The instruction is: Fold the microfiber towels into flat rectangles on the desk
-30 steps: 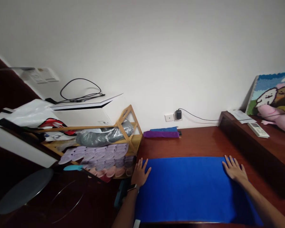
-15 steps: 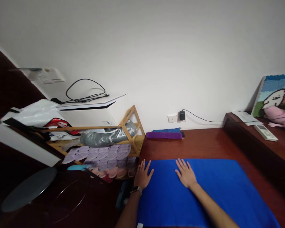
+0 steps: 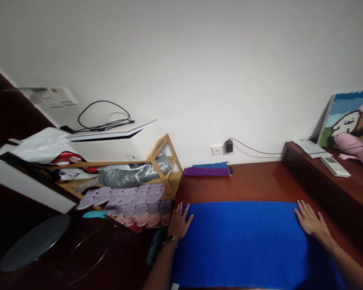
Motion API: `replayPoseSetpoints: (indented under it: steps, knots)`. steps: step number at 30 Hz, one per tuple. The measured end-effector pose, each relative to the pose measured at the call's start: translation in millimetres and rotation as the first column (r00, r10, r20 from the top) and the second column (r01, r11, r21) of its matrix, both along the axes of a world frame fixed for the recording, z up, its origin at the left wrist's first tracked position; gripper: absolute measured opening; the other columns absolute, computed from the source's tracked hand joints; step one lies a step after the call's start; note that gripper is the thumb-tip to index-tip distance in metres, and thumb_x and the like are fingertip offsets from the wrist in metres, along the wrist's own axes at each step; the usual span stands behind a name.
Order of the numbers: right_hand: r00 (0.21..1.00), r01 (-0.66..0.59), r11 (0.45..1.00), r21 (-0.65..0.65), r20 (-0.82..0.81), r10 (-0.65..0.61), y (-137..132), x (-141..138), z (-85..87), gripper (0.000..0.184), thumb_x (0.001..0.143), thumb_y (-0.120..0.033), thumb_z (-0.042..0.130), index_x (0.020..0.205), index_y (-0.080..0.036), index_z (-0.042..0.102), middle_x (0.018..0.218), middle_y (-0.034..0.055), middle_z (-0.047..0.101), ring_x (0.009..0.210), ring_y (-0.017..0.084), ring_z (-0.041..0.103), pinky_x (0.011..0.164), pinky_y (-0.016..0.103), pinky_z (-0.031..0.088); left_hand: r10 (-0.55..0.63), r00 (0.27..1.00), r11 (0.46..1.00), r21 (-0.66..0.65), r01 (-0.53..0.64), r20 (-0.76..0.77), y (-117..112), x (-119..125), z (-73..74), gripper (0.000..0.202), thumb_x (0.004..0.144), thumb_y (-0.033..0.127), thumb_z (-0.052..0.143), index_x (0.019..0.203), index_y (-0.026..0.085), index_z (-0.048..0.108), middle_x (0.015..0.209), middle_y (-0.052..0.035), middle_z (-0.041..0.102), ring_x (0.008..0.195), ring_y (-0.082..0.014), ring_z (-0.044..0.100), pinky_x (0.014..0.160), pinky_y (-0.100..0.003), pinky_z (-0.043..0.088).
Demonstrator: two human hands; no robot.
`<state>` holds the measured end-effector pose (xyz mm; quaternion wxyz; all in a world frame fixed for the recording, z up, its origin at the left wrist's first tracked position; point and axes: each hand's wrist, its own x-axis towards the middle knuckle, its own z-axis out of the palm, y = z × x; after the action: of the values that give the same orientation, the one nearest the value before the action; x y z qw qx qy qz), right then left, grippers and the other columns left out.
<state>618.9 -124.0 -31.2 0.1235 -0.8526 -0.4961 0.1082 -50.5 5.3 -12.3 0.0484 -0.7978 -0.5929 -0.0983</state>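
Note:
A bright blue cloth (image 3: 245, 241) lies spread flat on the dark red wooden table (image 3: 260, 183). My left hand (image 3: 179, 222) rests flat on the cloth's far left corner, fingers spread, a watch on the wrist. My right hand (image 3: 311, 221) lies flat with fingers spread on the cloth's far right corner. Neither hand holds anything.
Folded purple and blue cloths (image 3: 207, 169) lie at the back by a wall socket with a charger (image 3: 229, 146). A wooden rack (image 3: 130, 181) with bags and stacked slippers stands left. A raised shelf (image 3: 335, 177) on the right carries a remote (image 3: 335, 166), papers, a pink plush and a picture.
My right hand was at the cloth's right edge, slid left to near the left hand, and has now swept back to the far right corner. The left hand stayed put.

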Motion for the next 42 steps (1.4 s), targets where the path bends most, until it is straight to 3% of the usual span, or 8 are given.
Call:
replayPoseSetpoints:
  steps: [6,14,18,22,27,31,35,42]
  knots:
    - [0.997,-0.022,1.000,0.017,0.070,0.021,18.6,-59.5,44.0,0.079,0.099,-0.050,0.020,0.163,-0.007,0.036,0.172,0.0144,0.030,0.160,0.034,0.024,0.129,0.060,0.020,-0.002,1.000,0.998,-0.055,0.003,0.029,0.9,4.5,28.9,0.061,0.107,0.054,0.039,0.159,0.025,0.046,0.171,-0.0140,0.037,0.155,-0.0362,0.037,0.122,-0.057,0.035]
    - [0.801,-0.573,0.739,0.355,0.050,0.597,-39.7,-360.5,46.2,0.065,0.109,-0.050,0.030,0.169,-0.029,0.019,0.171,-0.0001,0.031,0.160,0.026,0.027,0.131,0.051,0.024,-0.207,0.976,0.978,0.029,0.206,0.073,-112.3,21.9,43.3,0.051,0.109,0.037,0.040,0.160,0.035,0.044,0.168,-0.0016,0.043,0.154,-0.0250,0.042,0.124,-0.049,0.040]
    - [0.694,-0.675,0.672,0.304,-0.045,0.718,-60.0,-425.0,27.6,0.063,0.109,-0.051,0.032,0.167,-0.030,0.022,0.171,0.0000,0.030,0.158,0.027,0.032,0.130,0.051,0.029,-0.171,0.985,0.985,-0.007,0.171,0.037,-154.8,25.0,27.5,0.057,0.108,0.040,0.043,0.164,0.040,0.033,0.170,-0.0016,0.038,0.156,-0.0288,0.038,0.124,-0.056,0.038]
    - [0.763,-0.618,0.743,0.259,-0.032,0.646,-66.0,-367.5,11.5,0.065,0.106,-0.058,0.034,0.165,-0.029,0.033,0.169,0.0006,0.035,0.157,0.028,0.035,0.129,0.052,0.030,-0.126,0.992,0.991,-0.033,0.126,0.027,-156.4,21.4,22.8,0.059,0.108,0.044,0.043,0.164,0.045,0.026,0.171,0.0012,0.035,0.156,-0.0294,0.038,0.124,-0.058,0.037]
    - [0.936,-0.349,0.918,0.190,0.107,0.334,-105.3,-183.5,-11.9,0.068,0.100,-0.057,0.027,0.158,-0.029,0.049,0.165,0.0029,0.046,0.156,0.032,0.036,0.127,0.060,0.028,-0.119,0.993,0.991,-0.064,0.119,0.009,-149.1,21.2,24.9,0.057,0.109,0.046,0.040,0.164,0.045,0.025,0.172,0.0020,0.033,0.157,-0.0294,0.036,0.126,-0.058,0.033]
    - [0.960,-0.242,0.957,0.159,0.179,0.214,-147.0,-60.0,-33.0,0.062,0.080,-0.056,0.041,0.131,-0.044,0.074,0.155,0.0018,0.059,0.153,0.037,0.040,0.124,0.065,0.026,-0.118,0.993,0.990,-0.072,0.118,0.003,-148.2,22.8,27.3,0.055,0.108,0.044,0.042,0.163,0.043,0.033,0.171,0.0005,0.036,0.156,-0.0296,0.036,0.126,-0.058,0.033]
    - [0.967,-0.197,0.969,0.148,0.194,0.167,-161.3,-32.4,-36.4,0.059,0.071,-0.058,0.044,0.122,-0.058,0.073,0.151,-0.0062,0.062,0.153,0.032,0.039,0.123,0.058,0.030,-0.117,0.993,0.992,-0.055,0.117,0.009,-147.2,24.1,30.5,0.054,0.107,0.042,0.045,0.161,0.043,0.038,0.169,0.0003,0.039,0.155,-0.0295,0.039,0.124,-0.059,0.036]
    - [0.993,-0.082,0.985,0.150,0.101,0.067,-91.2,-32.4,18.4,0.074,0.094,-0.060,0.021,0.143,-0.025,0.065,0.150,0.0114,0.063,0.135,0.034,0.059,0.116,0.053,0.045,-0.102,0.995,0.994,-0.033,0.101,-0.018,-147.6,26.4,34.8,0.055,0.105,0.035,0.047,0.159,0.041,0.043,0.167,0.0002,0.043,0.154,-0.0279,0.040,0.124,-0.058,0.038]
